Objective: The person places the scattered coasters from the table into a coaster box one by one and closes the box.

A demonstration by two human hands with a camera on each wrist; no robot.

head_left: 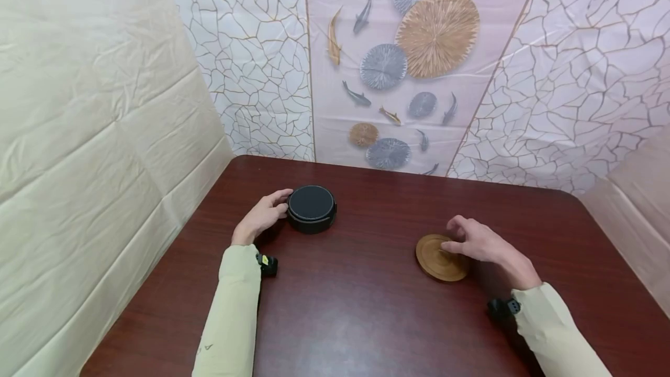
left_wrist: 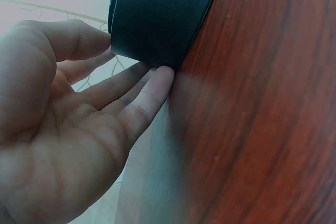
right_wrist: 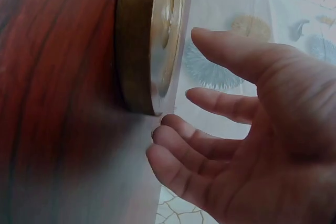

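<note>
A round black case (head_left: 311,208) with a flat top stands on the table, left of the middle. Against its left side rests my left hand (head_left: 264,214), fingers extended. In the left wrist view the thumb (left_wrist: 86,40) meets the case's upper edge and the little fingertip (left_wrist: 164,80) lies low at its base. Over to the right, a round brown wooden disc (head_left: 431,260) with ringed grooves lies flat. My right hand (head_left: 481,240) hovers at its right side, fingers loosely bent, thumb above the disc. The right wrist view shows nothing between thumb and fingers.
Both things stand on a dark red wooden table (head_left: 335,307) with rounded far corners. A patterned cloth (head_left: 262,74) hangs behind the far edge. Pale cloth (head_left: 104,103) rises along the left side, and more hangs at the right.
</note>
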